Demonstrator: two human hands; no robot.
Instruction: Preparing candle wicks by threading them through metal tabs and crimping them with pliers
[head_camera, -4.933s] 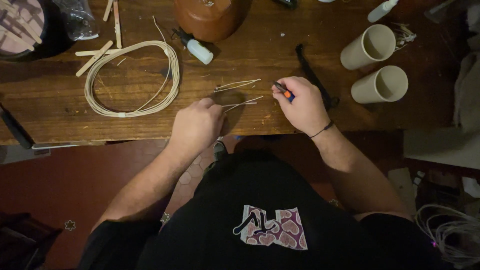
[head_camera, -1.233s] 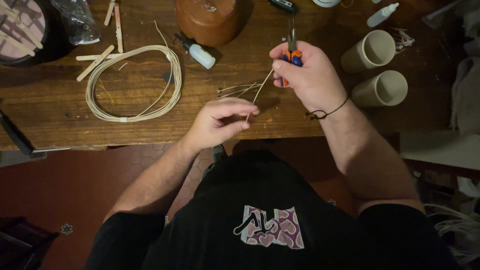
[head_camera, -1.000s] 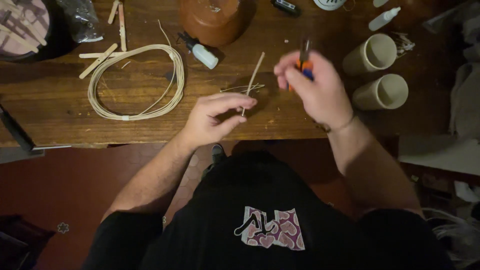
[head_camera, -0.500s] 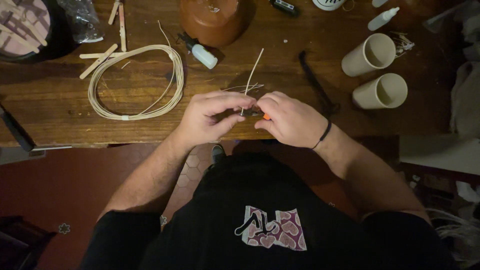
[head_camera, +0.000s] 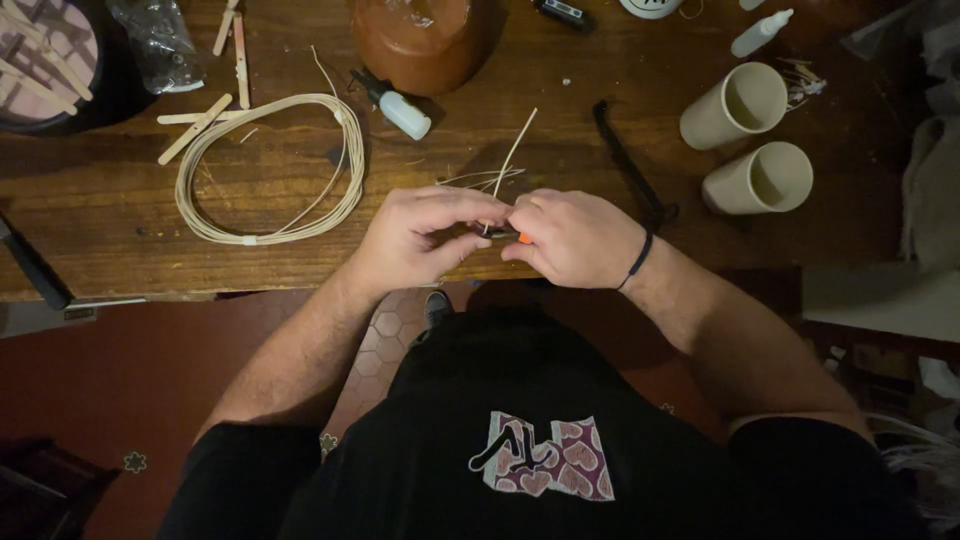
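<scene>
Left hand (head_camera: 420, 237): pinching a thin pale reed strand (head_camera: 512, 160) at the brown wooden table (head_camera: 560, 130) edge.
Right hand (head_camera: 572, 238): closed around an orange-handled tool (head_camera: 523, 238), possibly small cutters.
Nearby: coiled pale cane hoop (head_camera: 270, 165), two cream cardboard tubes (head_camera: 745, 105).

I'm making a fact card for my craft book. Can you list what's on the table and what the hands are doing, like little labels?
left hand: at the table edge, pinching thin pale strands
right hand: touching the left, closed around a small tool with an orange handle
coil: pale cane loop lying flat, left of the hands
sticks: flat wooden sticks beside the coil
cups: two cream cups on their sides, far right
bottle: small white bottle near a brown pot
table: dark wood
</scene>
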